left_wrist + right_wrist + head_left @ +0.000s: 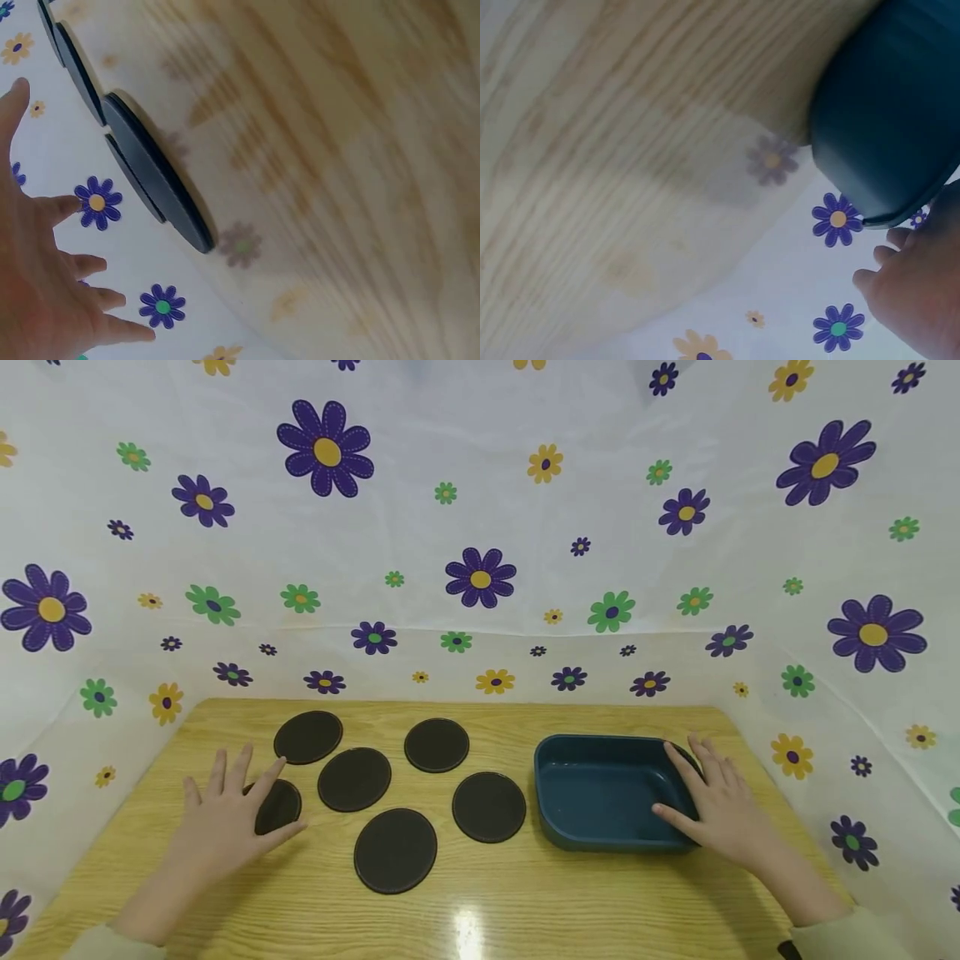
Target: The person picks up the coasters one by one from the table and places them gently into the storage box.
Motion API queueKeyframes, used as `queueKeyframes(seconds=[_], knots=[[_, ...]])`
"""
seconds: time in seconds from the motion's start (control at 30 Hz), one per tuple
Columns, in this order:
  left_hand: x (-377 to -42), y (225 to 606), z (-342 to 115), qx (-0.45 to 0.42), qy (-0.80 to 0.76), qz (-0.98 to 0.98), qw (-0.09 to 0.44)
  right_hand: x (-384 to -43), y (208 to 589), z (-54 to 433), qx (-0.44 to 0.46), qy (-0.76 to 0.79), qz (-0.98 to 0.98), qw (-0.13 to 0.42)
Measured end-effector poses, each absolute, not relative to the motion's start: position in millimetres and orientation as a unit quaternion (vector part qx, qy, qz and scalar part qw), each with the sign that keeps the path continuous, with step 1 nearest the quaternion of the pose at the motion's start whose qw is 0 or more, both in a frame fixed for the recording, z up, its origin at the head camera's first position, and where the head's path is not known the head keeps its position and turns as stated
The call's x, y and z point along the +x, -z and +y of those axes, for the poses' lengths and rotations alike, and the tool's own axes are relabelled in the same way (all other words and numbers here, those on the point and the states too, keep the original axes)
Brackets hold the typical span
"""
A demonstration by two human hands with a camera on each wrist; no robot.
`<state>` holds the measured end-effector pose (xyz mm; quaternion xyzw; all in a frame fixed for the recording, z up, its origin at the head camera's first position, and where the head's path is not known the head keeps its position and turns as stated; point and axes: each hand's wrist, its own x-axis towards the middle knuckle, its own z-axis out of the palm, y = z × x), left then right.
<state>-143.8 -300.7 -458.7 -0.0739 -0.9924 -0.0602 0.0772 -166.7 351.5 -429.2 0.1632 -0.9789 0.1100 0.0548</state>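
Note:
Several round black coasters with a raised edge lie flat on the table. My left hand (pixel 221 818), fingers spread and straight, is over the leftmost coaster (pixel 279 807) and partly hides it; it holds nothing. In the left wrist view the hand (pixel 52 285) appears apart from the dark coaster (pixel 154 169). To the right stands a dark blue rectangular dish (pixel 600 793) with rounded corners and nothing in it. My right hand (pixel 723 806) is at its right end, thumb and fingers extended over the rim. Whether they touch the rim cannot be told.
Other coasters, among them a front one (pixel 395 851), one beside the dish (pixel 489 807) and a back one (pixel 437 745), spread across the left and middle of the wooden table (pixel 555 910). A white cloth (pixel 420 535) with printed flowers surrounds the back and sides.

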Motion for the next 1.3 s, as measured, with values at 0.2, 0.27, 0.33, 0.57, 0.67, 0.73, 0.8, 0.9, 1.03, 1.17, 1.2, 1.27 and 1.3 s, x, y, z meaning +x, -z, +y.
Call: queueKeyframes(seconds=[0.2,0.27,0.33,0.57,0.67,0.73,0.8,0.9,1.03,1.17,1.2,1.27,1.3], knots=[[-149,468,-317,-0.08,0.044,-0.995,0.05,-168,432,357,0.192,-0.114,-0.973,0.05],[-150,470,-321,-0.086,0.038,-0.995,0.047,-169,433,359,0.197,-0.115,-0.972,0.048],[-152,472,-324,-0.092,0.039,-0.994,0.042,-170,434,360,0.203,-0.115,-0.971,0.044],[-157,479,-331,-0.103,0.043,-0.993,0.03,-174,438,363,0.217,-0.114,-0.969,0.034],[-160,482,-331,-0.106,0.047,-0.993,0.027,-174,438,364,0.218,-0.117,-0.968,0.031],[-161,483,-331,-0.11,0.05,-0.992,0.029,-174,438,364,0.216,-0.119,-0.969,0.025],[-163,484,-331,-0.116,0.052,-0.991,0.033,-173,438,365,0.214,-0.12,-0.969,0.019],[-165,483,-331,-0.122,0.043,-0.991,0.042,-173,436,364,0.211,-0.118,-0.97,0.011],[-168,480,-331,-0.122,0.035,-0.991,0.041,-174,434,362,0.207,-0.119,-0.971,0.005],[-170,478,-328,-0.115,0.04,-0.992,0.036,-175,434,361,0.205,-0.118,-0.972,-0.002],[-171,478,-327,-0.114,0.041,-0.992,0.036,-175,434,361,0.205,-0.117,-0.972,-0.003],[-171,478,-326,-0.114,0.041,-0.992,0.039,-175,435,362,0.206,-0.115,-0.972,-0.005],[-172,478,-325,-0.116,0.04,-0.992,0.041,-175,435,361,0.206,-0.114,-0.972,-0.005]])
